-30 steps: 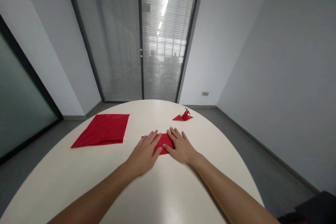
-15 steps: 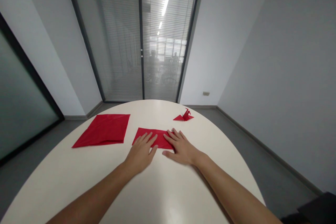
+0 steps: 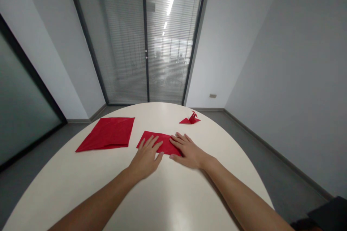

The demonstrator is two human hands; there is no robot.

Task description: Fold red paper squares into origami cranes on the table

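Note:
A red sheet of paper, folded into a rectangle [image 3: 166, 143], lies on the white round table [image 3: 159, 198] in front of me. My left hand [image 3: 146, 157] rests with fingers spread over the paper's left part. On its right end lies my right hand [image 3: 188, 151], fingers stretched out and thumb towards the near edge. Both palms face down, and the fingers cover parts of the paper. Beyond my right hand stands a red paper crane [image 3: 192, 118] with its wings out.
To the left lies a larger stack of red paper [image 3: 108, 133], near the table's left edge. Past the table's far edge is a glass partition with blinds [image 3: 124, 61]. A dark object [image 3: 330, 213] shows at the lower right corner.
The folded paper has turned slightly, its right end now a little closer to me. My right hand has shifted slightly to the right; the left hand stays nearly in place.

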